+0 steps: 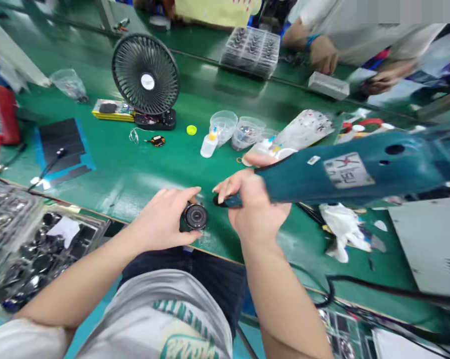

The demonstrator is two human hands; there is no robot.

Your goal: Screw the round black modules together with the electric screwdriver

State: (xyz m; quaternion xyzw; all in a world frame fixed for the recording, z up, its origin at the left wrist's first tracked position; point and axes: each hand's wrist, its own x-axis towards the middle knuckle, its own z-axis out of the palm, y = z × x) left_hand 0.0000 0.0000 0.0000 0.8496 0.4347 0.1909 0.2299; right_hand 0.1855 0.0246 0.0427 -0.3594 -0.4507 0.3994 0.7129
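My left hand is closed around a small round black part with a lens-like face, held on the green table near its front edge. My right hand grips the front end of a large teal electric tool that stretches off to the right. The tool's dark tip sits just right of the round part, a little apart from it.
A black desk fan stands at the back. Clear cups and a small glue bottle are behind my hands. Trays of black parts sit at the left. A white rag and grey box are at the right. Another person's hands work across the table.
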